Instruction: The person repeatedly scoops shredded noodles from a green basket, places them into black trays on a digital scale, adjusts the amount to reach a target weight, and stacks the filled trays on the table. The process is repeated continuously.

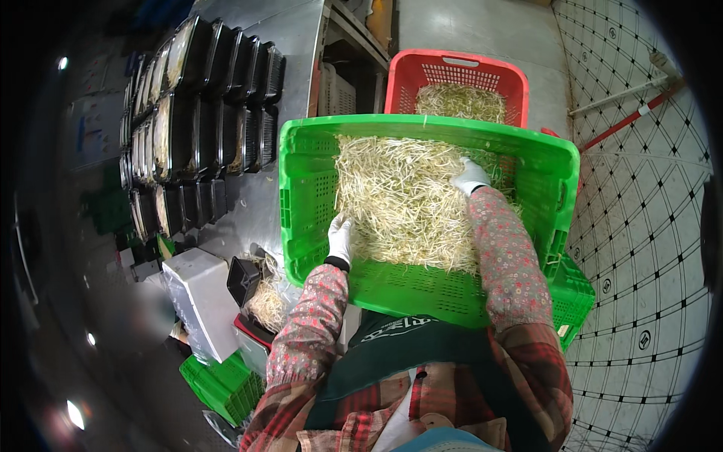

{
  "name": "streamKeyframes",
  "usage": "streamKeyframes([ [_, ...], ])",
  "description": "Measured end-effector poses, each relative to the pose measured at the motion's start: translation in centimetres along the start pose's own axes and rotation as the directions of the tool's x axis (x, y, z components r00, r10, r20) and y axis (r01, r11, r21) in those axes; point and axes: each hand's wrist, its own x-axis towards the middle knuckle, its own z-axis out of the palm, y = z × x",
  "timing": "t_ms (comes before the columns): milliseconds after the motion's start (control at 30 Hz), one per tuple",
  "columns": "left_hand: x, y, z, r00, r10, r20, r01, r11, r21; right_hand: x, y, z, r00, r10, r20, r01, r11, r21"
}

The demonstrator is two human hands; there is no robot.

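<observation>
A large green crate (384,290) with perforated walls stands in front of me, with a thick bed of pale bean sprouts (414,203) inside. My left hand (340,239), in a white glove, is at the left edge of the sprouts near the crate wall. Its fingers look loosely extended and touch the sprouts. On the right side of the heap rests my right hand (471,178), also gloved, with thumb and fingers apart; its fingertips are partly hidden among the sprouts.
A red crate (456,62) with greener sprouts stands beyond the green one. Stacked black plastic trays (203,113) fill a metal table (260,196) at left. Nearby are a white foam box (199,301) and a lower green crate (226,388). Another green crate (576,297) sits at right.
</observation>
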Motion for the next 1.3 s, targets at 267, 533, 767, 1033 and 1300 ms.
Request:
streamKeyframes([
  [267, 0.8, 0.1, 1.2, 0.985, -0.170, 0.015, 0.171, 0.982, -0.075, -5.6, 1.5, -5.6, 0.959, -0.192, -0.208, 0.256, 0.904, 0.342],
  [533, -0.4, 2.8, 4.5, 0.954, -0.230, 0.194, 0.257, 0.958, -0.125, -8.1, -11.8, 6.8, 0.960, -0.279, -0.024, 0.271, 0.947, -0.173],
  [767, 1.2, -0.8, -0.8, 0.888, -0.432, 0.160, 0.461, 0.841, -0.283, -14.4, -13.6, 12.9, 0.745, -0.564, 0.356, 0.569, 0.816, 0.103],
  [1033, -13.0, 1.8, 3.9, 0.815, -0.379, 0.438, 0.445, 0.894, -0.055, -2.8, 4.3, -0.5, 0.987, -0.074, -0.140, 0.043, 0.976, -0.212],
  [1300, -12.4, -4.5, 14.7, 0.547, -0.615, 0.568, 0.692, 0.714, 0.107, -5.0, 6.0, 2.3, 0.998, -0.035, -0.056, 0.013, 0.931, -0.364],
])
